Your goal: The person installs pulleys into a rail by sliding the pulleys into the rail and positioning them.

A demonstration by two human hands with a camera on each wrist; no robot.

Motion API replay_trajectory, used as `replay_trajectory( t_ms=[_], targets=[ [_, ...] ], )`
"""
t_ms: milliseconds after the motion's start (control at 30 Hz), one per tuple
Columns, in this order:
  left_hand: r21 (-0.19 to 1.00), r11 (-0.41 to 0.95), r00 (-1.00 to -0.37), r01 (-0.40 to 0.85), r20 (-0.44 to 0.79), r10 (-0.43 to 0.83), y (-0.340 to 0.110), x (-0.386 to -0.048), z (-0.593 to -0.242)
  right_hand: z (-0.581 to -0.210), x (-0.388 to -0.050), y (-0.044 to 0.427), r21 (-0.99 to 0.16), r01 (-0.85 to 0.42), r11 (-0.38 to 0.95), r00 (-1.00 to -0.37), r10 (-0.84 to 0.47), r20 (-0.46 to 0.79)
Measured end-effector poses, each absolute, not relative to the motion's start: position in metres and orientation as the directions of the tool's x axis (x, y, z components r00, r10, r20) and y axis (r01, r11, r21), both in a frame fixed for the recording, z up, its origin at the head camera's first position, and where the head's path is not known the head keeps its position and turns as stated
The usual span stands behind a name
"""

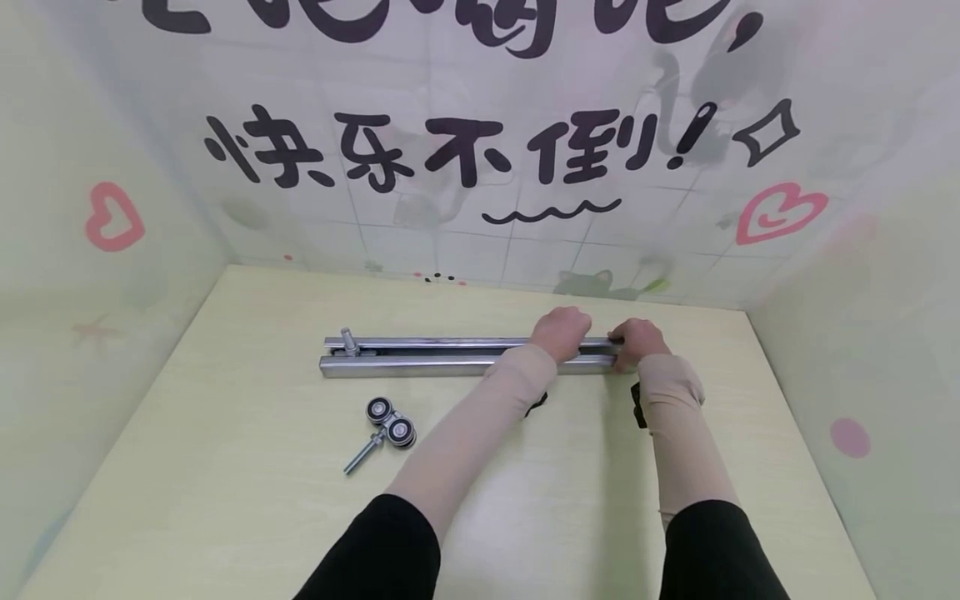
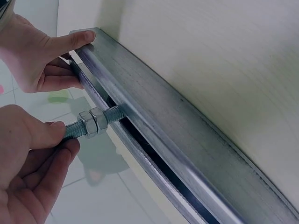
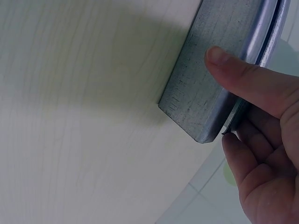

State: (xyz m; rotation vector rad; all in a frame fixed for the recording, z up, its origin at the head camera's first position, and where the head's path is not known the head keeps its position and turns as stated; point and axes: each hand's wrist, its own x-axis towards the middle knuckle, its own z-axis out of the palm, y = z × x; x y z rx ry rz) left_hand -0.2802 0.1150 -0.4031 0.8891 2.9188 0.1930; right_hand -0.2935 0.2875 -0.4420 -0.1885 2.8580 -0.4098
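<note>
A long steel channel rail (image 1: 420,367) lies on the table with its slot facing up. My left hand (image 1: 561,333) is over its right half; the left wrist view shows thumb and fingers pinching a threaded bolt (image 2: 74,130) that carries two nuts (image 2: 92,122) and stands out of the slot. What the bolt joins inside the rail is hidden. My right hand (image 1: 641,342) grips the rail's right end, thumb on the near side wall and fingers at the far side, as the right wrist view shows. Another bolt (image 1: 348,340) stands upright in the slot near the left end.
A loose trolley roller (image 1: 391,422) with black-and-silver wheels and a threaded stem lies on the table in front of the rail's left part. Behind the table (image 1: 225,433) rises a back wall (image 1: 465,242) with printed characters, and side walls flank it.
</note>
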Motion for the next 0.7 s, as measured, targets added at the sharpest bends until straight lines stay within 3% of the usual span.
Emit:
replay_trajectory(
  t_ms=[700],
  targets=[
    [0.14,0.795,-0.797,0.59,-0.053,0.601,0.073,-0.278,-0.397,-0.446,-0.295,0.291,-0.306,-0.084,0.948,-0.962,-0.157,-0.222]
  ],
)
